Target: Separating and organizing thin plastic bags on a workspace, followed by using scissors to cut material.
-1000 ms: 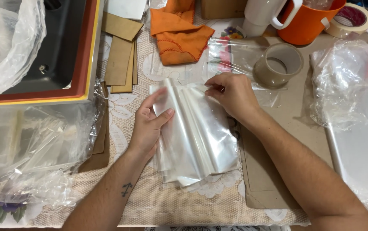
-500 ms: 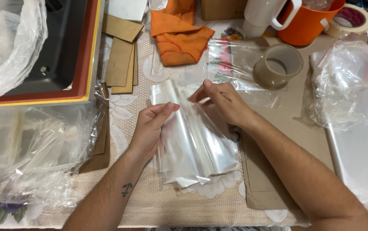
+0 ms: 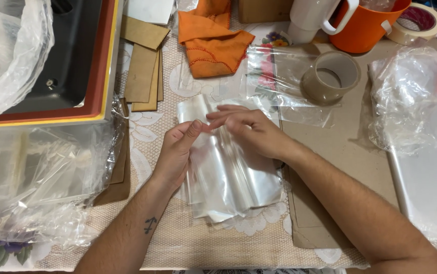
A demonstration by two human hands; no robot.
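bags: we see a stack of clear plastic bags lying on the lace tablecloth, centre of the table, fanned a bit at the near edge, glossy and creased.
left hand: our left hand sits on the stack's left edge, thumb up against the right fingertips, pinching the top film.
right hand: our right hand lies over the upper part of the stack, fingers together and pointing left, gripping the same top sheet; both hands closed narrow on the film, touching each other.
forearm: left forearm shows a small anchor tattoo.
cardboard sheet: flat brown cardboard sheet just right of the stack, under the right forearm.
tape: brown tape roll on a clear film sheet, beyond the right hand.
cloth: orange cloth at the far edge, crumpled.
card strips: brown card pieces stacked left of the cloth.
tray: dark tray with red and yellow rim, far left.
loose plastic: crumpled clear plastic pile on the near left; another crumpled bag on the right, over a white board.
cups: orange cup and white mug at the top right, touching.
second tape: pale tape roll just right of the orange cup.
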